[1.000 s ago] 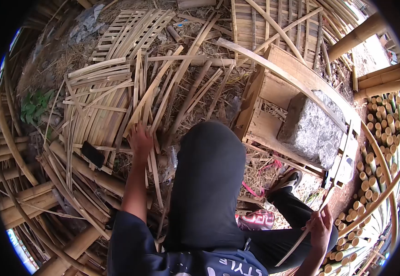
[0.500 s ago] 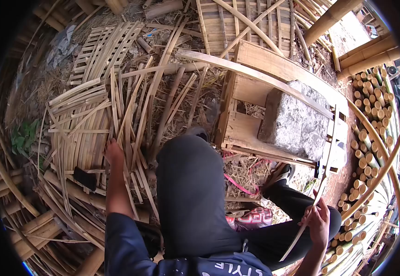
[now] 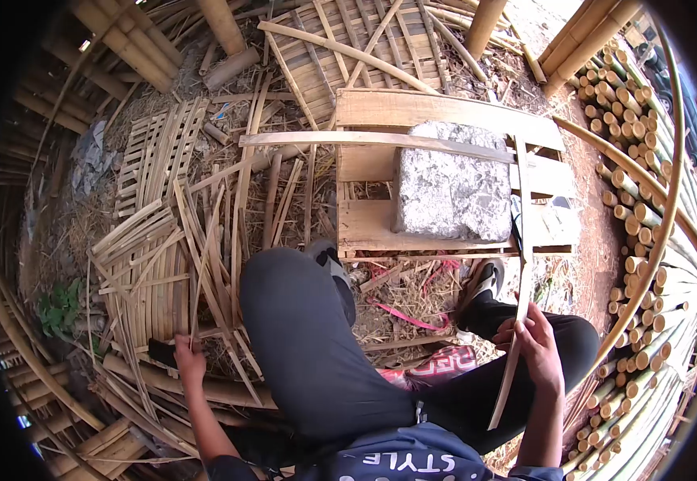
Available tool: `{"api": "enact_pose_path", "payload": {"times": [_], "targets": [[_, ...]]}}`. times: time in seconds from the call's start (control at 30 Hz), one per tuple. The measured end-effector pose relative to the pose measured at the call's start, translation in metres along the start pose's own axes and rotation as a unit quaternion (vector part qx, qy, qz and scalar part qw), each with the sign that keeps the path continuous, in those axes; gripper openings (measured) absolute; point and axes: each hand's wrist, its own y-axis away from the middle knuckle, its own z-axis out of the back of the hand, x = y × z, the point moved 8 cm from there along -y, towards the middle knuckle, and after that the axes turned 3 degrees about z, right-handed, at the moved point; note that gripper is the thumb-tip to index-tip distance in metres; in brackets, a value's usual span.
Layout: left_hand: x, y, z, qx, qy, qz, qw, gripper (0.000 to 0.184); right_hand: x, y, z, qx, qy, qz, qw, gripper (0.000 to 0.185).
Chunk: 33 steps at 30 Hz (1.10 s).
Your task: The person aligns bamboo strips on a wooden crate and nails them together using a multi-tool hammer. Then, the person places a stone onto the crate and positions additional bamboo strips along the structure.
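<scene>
A long, thin bamboo strip is held by my right hand above my right thigh, its fingers closed around it. The strip runs from the front of the pallet down past my hand toward my lap. On the left, my left hand is closed with a narrow bamboo piece rising from its fingers. A black object of unclear kind lies right beside that hand. Split bamboo strips are piled just beyond it. The concrete block rests on a wooden pallet before me.
A flat wooden slat lies across the pallet and block. Stacked bamboo poles stand at right, with a curved pole in front. A slatted panel lies behind. A red printed bag and pink ribbon lie between my legs.
My view has turned right, so the scene sits further left. My left hand has drawn back toward me, beside the black object, and closed. My right hand still holds its strip, now more upright.
</scene>
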Motion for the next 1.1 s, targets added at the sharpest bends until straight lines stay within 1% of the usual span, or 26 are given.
{"api": "enact_pose_path", "payload": {"times": [0.07,0.17,0.23,0.27,0.3,0.33,0.4,0.47,0.5,0.53,0.6,0.7,0.77,0.8,0.83,0.87,0.93,1.0,1.03,1.07,1.1], "targets": [[-0.008,0.029,0.030,0.016,0.128,0.098,0.987,0.018,0.003,0.002,0.001,-0.005,-0.029,0.006,1.000,0.064],[0.010,0.049,0.061,-0.042,0.114,0.067,0.990,0.026,0.005,0.007,0.002,-0.008,-0.047,0.011,0.999,0.061],[0.016,0.050,0.084,-0.044,0.121,0.111,0.985,0.029,0.009,0.008,0.002,-0.013,-0.040,0.017,0.999,0.061],[-0.003,0.053,0.106,-0.043,0.127,0.133,0.982,0.031,0.011,0.010,0.003,-0.016,-0.035,0.020,0.999,0.061],[-0.030,0.056,0.129,-0.065,0.036,0.137,0.988,0.033,0.003,0.008,0.009,-0.002,-0.024,0.048,0.999,0.060],[-0.062,0.054,0.145,-0.121,0.044,0.088,0.988,0.032,0.003,0.011,0.013,-0.010,-0.037,0.055,0.998,0.060],[-0.112,0.060,0.180,-0.240,0.052,-0.005,0.969,0.030,0.002,0.012,0.011,-0.015,-0.065,0.068,0.995,0.061],[-0.163,0.065,0.195,-0.285,0.099,-0.022,0.953,0.027,0.001,0.012,0.014,-0.033,-0.058,0.065,0.996,0.055],[-0.181,0.066,0.199,-0.314,0.041,-0.044,0.948,0.024,0.002,0.012,0.014,-0.031,-0.060,0.070,0.995,0.055],[-0.195,0.067,0.199,-0.320,0.032,-0.051,0.946,0.022,0.002,0.014,0.016,-0.033,-0.063,0.076,0.995,0.055],[-0.221,0.069,0.195,-0.320,0.080,-0.060,0.942,0.022,0.002,0.016,0.019,-0.043,-0.059,0.083,0.994,0.055],[-0.232,0.069,0.180,-0.317,0.145,-0.034,0.937,0.023,0.000,0.019,0.023,-0.048,-0.077,0.072,0.993,0.056],[-0.234,0.065,0.166,-0.284,0.208,-0.033,0.935,0.023,0.001,0.020,0.022,-0.051,-0.075,0.069,0.994,0.054],[-0.237,0.065,0.161,-0.268,0.238,-0.031,0.933,0.023,0.001,0.020,0.024,-0.065,-0.063,0.085,0.992,0.054],[-0.257,0.072,0.162,-0.217,0.287,-0.033,0.933,0.021,0.000,0.018,0.027,-0.079,-0.052,0.102,0.990,0.054],[-0.271,0.078,0.160,-0.148,0.310,0.017,0.939,0.020,0.000,0.017,0.030,-0.095,-0.040,0.119,0.988,0.053],[-0.313,0.093,0.155,0.001,0.443,0.025,0.896,0.019,0.010,0.023,0.041,-0.168,0.006,0.180,0.969,0.051],[-0.356,0.101,0.139,0.116,0.509,-0.025,0.853,0.018,0.017,0.026,0.053,-0.221,0.032,0.232,0.947,0.052],[-0.373,0.104,0.127,0.157,0.537,-0.051,0.827,0.018,0.023,0.029,0.054,-0.244,0.004,0.233,0.941,0.049],[-0.389,0.111,0.116,0.170,0.559,-0.061,0.809,0.020,0.026,0.033,0.056,-0.270,-0.011,0.226,0.936,0.047],[-0.403,0.118,0.106,0.219,0.569,-0.065,0.790,0.021,0.026,0.035,0.061,-0.290,-0.029,0.228,0.929,0.046]]}}
